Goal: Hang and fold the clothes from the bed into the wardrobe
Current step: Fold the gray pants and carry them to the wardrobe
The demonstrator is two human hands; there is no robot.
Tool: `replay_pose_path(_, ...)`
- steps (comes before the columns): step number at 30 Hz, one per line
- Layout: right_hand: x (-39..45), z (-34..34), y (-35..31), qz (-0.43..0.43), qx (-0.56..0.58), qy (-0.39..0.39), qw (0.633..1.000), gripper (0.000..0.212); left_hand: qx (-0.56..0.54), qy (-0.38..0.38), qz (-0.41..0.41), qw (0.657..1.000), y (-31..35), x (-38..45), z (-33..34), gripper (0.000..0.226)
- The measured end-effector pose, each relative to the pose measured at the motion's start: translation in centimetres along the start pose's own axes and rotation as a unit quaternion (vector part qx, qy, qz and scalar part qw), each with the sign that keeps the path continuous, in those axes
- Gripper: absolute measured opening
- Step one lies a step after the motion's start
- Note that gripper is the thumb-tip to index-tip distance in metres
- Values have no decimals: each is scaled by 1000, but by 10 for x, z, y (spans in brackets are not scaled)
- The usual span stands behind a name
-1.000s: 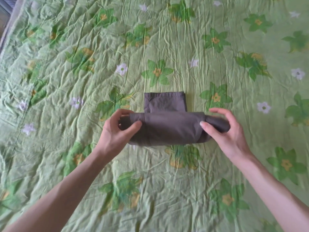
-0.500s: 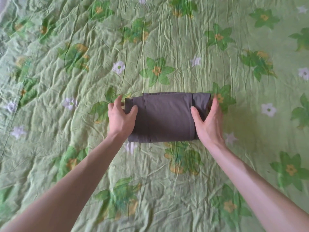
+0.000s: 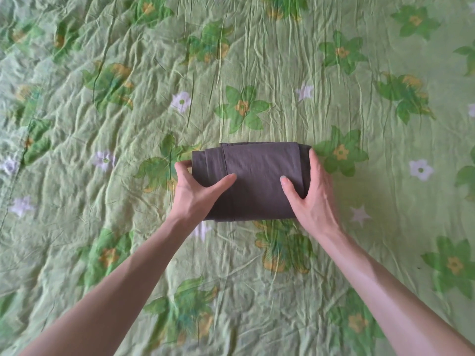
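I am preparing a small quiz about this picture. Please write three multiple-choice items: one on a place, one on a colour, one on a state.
1. Where does the folded garment lie?
A. on the green flowered bedcover
B. on a wooden shelf
C. on a hanger

2. What colour is the garment?
A. white
B. dark grey-brown
C. red

3. How do the hands meet the garment?
A. both are away from it
B. only one touches it
C. the left hand grips its left end and the right hand its right end, thumbs on top

Answers:
1 A, the cover shows all around the garment.
2 B, the cloth is plain and dark.
3 C, each thumb lies on the top layer while the fingers wrap the ends.
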State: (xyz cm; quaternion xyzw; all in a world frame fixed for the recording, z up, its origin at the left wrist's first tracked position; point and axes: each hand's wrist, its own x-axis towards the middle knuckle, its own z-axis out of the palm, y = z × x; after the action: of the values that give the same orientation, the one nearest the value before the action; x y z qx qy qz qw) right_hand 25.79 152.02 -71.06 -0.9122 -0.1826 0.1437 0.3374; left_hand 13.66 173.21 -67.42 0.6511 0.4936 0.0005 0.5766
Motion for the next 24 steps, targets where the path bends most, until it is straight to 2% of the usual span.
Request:
replay_pose_path(4,16,-7,-18,148,211,16,966,90,-73,-2,-65,995,9,7,4,83)
replay_pose_path(8,23,-16,-22,188,264,22,946,58,-107,-24,-125,986,12,15,2,76)
replay_pose_path(12,25,-18,-21,210,305,2,929,26,-135,-102,-141,975,15,16,-1,39)
replay_pose_path(14,22,-15,-22,213,284,-12,935,13,-153,-122,-136,971,16,10,-2,36)
replay_pose_path(17,17,-21,-26,204,283,-51,936,41,-173,-145,-135,965,19,0,-4,28)
replay_pose_path(19,15,-33,-29,208,324,-84,919,55,-174,-152,-136,964,25,-7,-5,22)
replay_pose_path(21,11,-53,-33,224,374,-109,894,51,-169,-165,-134,962,37,-17,-6,25)
replay_pose_path(24,1,-86,-43,238,389,-124,881,53,-169,-187,-126,960,61,-35,-12,38)
